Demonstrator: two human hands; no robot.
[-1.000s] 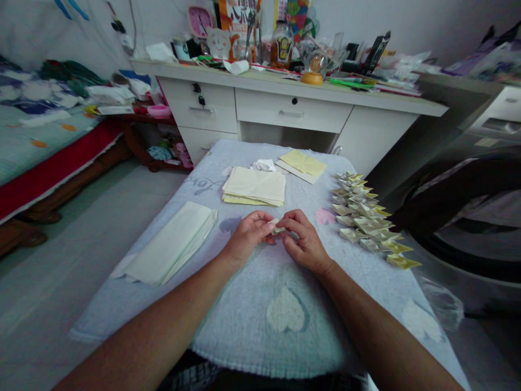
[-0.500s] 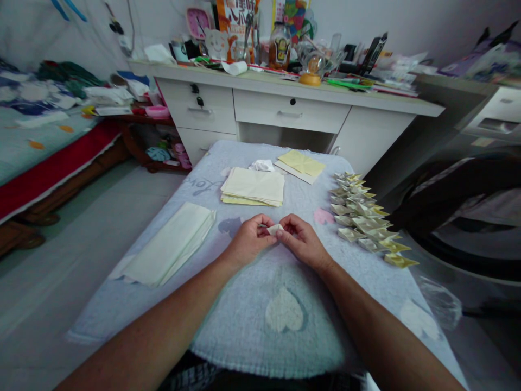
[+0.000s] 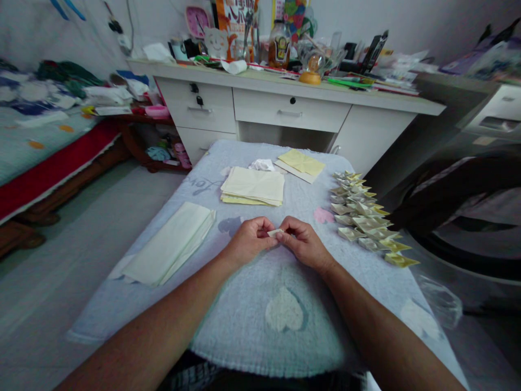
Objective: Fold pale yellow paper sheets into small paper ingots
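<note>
A small folded piece of pale paper (image 3: 274, 233) is pinched between my two hands above the cloth-covered table (image 3: 244, 304). My left hand (image 3: 253, 239) grips its left side, thumb against curled fingers. On its right side my right hand (image 3: 300, 239) closes with thumb and forefinger, hiding part of the paper. Beyond the hands lies a stack of cream and yellow paper sheets (image 3: 253, 184). To the right stand several rows of folded paper boats (image 3: 368, 222), cream and yellow.
At the left lies a long folded bundle of pale paper (image 3: 169, 244). Farther back are a crumpled white tissue (image 3: 261, 165) and yellow sheets (image 3: 302, 163). A white desk (image 3: 285, 108) crowded with items stands behind the table, a washing machine (image 3: 484, 179) on the right, a bed (image 3: 49, 146) on the left.
The folded paper has tilted slightly and shows a thinner edge between the fingers. Both hands have barely shifted; everything else stays in place.
</note>
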